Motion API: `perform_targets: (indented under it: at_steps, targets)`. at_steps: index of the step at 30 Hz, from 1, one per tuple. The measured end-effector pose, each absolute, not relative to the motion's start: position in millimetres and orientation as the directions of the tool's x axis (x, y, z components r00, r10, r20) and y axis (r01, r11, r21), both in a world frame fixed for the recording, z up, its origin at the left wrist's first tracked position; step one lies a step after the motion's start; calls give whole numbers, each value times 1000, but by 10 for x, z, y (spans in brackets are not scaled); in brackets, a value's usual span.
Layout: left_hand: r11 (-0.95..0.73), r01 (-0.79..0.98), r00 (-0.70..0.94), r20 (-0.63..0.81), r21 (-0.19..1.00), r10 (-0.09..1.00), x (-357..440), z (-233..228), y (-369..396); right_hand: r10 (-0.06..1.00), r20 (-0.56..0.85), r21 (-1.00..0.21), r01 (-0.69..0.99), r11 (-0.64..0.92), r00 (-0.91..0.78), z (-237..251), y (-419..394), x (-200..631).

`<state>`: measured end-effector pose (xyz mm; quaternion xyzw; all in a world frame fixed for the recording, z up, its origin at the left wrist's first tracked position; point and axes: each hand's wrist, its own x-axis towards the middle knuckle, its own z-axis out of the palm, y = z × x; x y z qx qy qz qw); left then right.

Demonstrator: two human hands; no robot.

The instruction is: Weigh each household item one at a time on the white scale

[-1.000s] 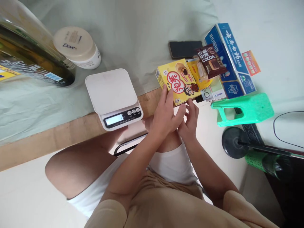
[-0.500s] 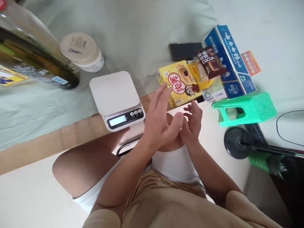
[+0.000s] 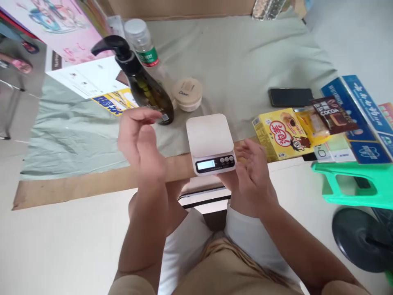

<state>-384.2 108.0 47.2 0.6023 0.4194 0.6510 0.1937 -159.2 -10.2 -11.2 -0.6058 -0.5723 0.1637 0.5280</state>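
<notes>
Pump bottle [image 3: 147, 88] upright on cloth [image 3: 76, 131] left of scale [image 3: 210, 143], left hand [image 3: 139, 141] just before it, fingers spread, empty, right hand [image 3: 253, 176] by scale's front corner, fingers loosely open, empty, yellow box [image 3: 281, 133] to the right.

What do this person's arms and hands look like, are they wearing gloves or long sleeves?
No gloves or long sleeves. The left hand and right hand are bare, without rings, watches or bands showing. Both forearms are uncovered to the elbows. A tan garment shows at the bottom edge, with white shorts beneath.
</notes>
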Motion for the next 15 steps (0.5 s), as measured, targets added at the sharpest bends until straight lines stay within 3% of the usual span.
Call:
perform_targets:
  at_steps: [4, 8, 15]
  targets:
    - [-429, 263, -377, 501, 864, 779, -4255, 52, 1503, 912, 399, -854, 403, 329, 99, 137, 568, -2088]
    - [-270, 197, -321, 322, 943, 890, -4462, -257, 1785, 953, 303, -910, 292, 294, -13, 153, 1229, -2534]
    - [-220, 73, -138, 228, 973, 964, -4328, -427, 1809, 980, 162, -931, 311, 192, -119, 61, 1511, -2740]
